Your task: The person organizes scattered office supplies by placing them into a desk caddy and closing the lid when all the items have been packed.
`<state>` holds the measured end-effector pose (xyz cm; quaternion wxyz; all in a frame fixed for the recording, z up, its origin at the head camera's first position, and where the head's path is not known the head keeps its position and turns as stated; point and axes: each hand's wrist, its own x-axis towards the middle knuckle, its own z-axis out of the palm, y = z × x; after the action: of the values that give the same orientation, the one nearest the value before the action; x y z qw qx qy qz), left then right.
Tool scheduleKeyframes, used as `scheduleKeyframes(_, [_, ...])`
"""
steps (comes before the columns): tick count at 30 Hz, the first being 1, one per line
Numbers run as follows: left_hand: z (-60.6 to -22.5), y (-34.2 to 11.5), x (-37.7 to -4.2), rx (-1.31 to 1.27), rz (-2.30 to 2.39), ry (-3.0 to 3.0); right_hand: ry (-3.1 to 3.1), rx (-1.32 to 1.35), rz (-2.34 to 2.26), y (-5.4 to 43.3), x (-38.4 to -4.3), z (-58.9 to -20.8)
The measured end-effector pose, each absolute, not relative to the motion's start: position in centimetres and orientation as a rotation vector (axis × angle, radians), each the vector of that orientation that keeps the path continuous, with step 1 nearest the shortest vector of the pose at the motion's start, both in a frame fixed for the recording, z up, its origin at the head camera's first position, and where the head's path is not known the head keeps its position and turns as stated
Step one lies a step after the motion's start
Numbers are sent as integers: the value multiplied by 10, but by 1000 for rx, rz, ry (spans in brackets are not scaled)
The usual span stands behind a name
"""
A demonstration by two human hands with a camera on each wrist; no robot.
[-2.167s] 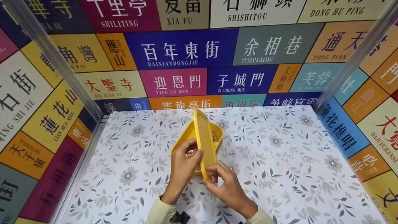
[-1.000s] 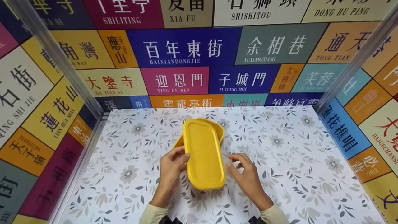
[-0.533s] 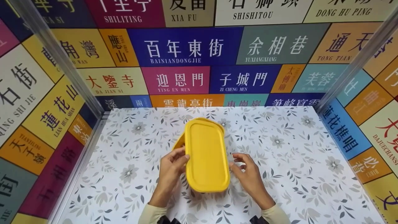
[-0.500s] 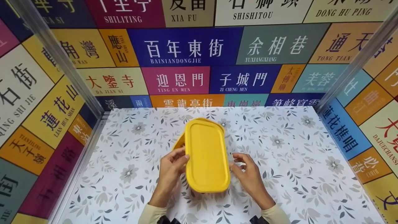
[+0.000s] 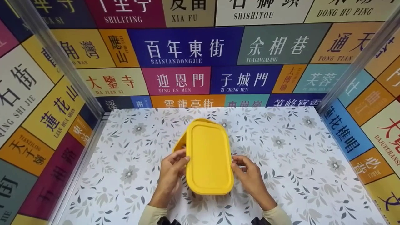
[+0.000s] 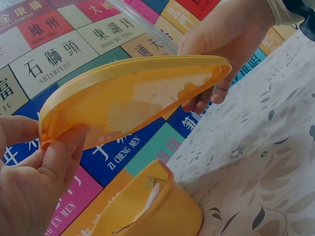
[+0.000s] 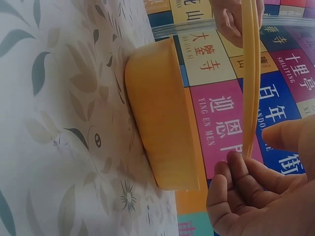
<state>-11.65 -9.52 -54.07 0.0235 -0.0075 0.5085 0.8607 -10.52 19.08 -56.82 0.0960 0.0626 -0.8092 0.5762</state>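
Observation:
In the head view my left hand (image 5: 172, 170) pinches the left edge of a yellow plastic lid (image 5: 209, 156), its thumb on one side and fingers on the other. The lid is tilted above a yellow open container (image 5: 180, 142), covering most of it. At the lid's right edge is my right hand (image 5: 250, 173), fingers loosely bent. In the right wrist view its fingertips (image 7: 236, 164) meet the lid's edge, while the thumb stands slightly apart. Inside the container in the left wrist view lies a thin, pale, shiny piece (image 6: 150, 199), its kind unclear.
The container stands on a white tabletop (image 5: 297, 175) with a grey leaf and flower print. Panels of coloured signs rise behind the table (image 5: 184, 47) and at both sides. Clear corner strips (image 5: 73, 65) join the panels.
The lid has turned from nearly edge-on to facing up, its near end moving rightward. My right hand left its edge, moved right, and now touches it again; the left kept hold.

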Motion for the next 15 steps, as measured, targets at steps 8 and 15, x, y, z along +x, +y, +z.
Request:
scheduleKeyframes(8, [-543, -96, -117, -19, 2693, 1476, -2353, 162, 1816, 190, -105, -565])
scheduleKeyframes(15, [-546, -96, -117, 3, 2714, 1393, -2306, 114, 1870, 189, -105, -563])
